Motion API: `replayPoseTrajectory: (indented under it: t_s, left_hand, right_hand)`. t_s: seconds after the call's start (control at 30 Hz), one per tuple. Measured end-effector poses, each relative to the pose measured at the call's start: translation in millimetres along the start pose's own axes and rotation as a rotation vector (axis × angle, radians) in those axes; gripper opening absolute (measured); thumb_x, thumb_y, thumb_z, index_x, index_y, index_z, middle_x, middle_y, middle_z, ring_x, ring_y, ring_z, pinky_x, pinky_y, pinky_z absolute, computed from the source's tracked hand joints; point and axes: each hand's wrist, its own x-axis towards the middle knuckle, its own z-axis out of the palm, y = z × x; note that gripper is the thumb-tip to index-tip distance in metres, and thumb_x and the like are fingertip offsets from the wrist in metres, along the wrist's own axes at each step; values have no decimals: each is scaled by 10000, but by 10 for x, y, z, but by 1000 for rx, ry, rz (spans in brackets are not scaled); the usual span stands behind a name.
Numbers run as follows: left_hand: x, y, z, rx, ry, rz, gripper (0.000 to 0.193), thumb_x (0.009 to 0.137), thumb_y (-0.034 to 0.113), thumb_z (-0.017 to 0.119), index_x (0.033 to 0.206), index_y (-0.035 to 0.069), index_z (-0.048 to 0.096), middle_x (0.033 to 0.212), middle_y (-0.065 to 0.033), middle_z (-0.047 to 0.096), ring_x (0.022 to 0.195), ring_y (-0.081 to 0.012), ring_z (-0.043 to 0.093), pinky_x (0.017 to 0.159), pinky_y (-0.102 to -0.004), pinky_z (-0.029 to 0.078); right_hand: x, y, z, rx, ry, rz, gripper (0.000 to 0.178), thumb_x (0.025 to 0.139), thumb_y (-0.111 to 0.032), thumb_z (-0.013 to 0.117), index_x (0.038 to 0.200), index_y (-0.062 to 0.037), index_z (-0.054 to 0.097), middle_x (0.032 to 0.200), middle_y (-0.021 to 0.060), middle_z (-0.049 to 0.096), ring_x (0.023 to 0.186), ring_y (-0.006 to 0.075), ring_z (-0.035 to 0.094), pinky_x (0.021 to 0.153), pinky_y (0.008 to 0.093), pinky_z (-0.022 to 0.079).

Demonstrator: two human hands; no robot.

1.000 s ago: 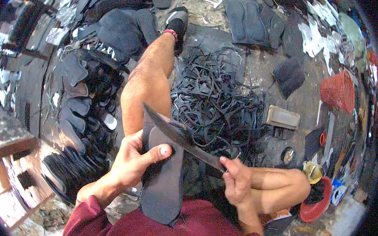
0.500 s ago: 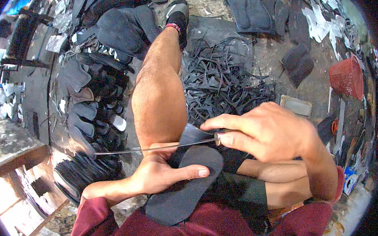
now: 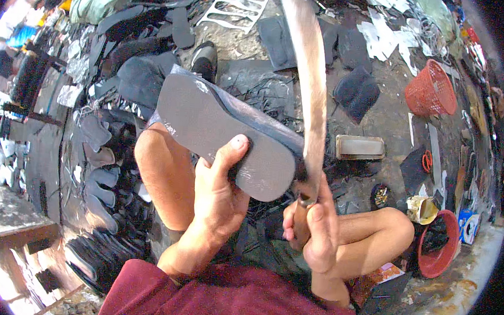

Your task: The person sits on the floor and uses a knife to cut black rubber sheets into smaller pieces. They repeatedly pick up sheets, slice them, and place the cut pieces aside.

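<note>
The sole [image 3: 224, 134] has risen, gripped by the left hand [image 3: 216, 199]; the right hand [image 3: 312, 224] now fists the knife [image 3: 311, 85] upright.

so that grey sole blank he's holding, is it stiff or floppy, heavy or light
The grey sole blank probably is fairly stiff: gripped near one end by the left hand, it juts out without drooping. Likely light, as one hand props it. Its matte surface looks grippy rather than slippery.

Knife blade [image 3: 309, 73] smeared by motion blur, edge unreadable, tip cut off at top of frame. Handle mostly buried inside right hand [image 3: 312, 224]. Left hand [image 3: 219, 196] palm covers part of grey sole [image 3: 224, 134]; sole's far side hidden behind blade.
</note>
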Motion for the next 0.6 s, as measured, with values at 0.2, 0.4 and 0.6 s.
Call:
replayPoseTrajectory:
  t_s: [0.2, 0.4, 0.6]
  left_hand:
    - [60, -63, -102, 12, 16, -31, 358, 858, 145, 718, 1157, 17, 569, 1019, -73, 652, 928, -201, 658, 855, -356, 551]
    - [18, -145, -347, 130, -45, -68, 451, 914, 326, 655, 1251, 52, 535, 1120, -69, 648, 1071, -247, 627, 978, -393, 488]
    - [-82, -132, -679, 236, -38, -36, 400, 920, 337, 611, 1194, 46, 587, 1142, -92, 654, 1052, -268, 627, 966, -423, 491]
  right_hand:
    - [-821, 756, -603, -777, 171, -332, 445, 1040, -262, 463, 1396, 5, 467, 896, 90, 631, 695, 147, 536, 636, 294, 455]
    - [-852, 711, -527, -799, 221, -360, 320, 932, -99, 563, 1236, -26, 629, 784, 137, 610, 655, 292, 577, 616, 392, 469]
    - [-646, 225, -561, -982, -11, -181, 283, 972, -117, 514, 1204, 12, 612, 1027, 208, 675, 859, 339, 666, 788, 400, 523]
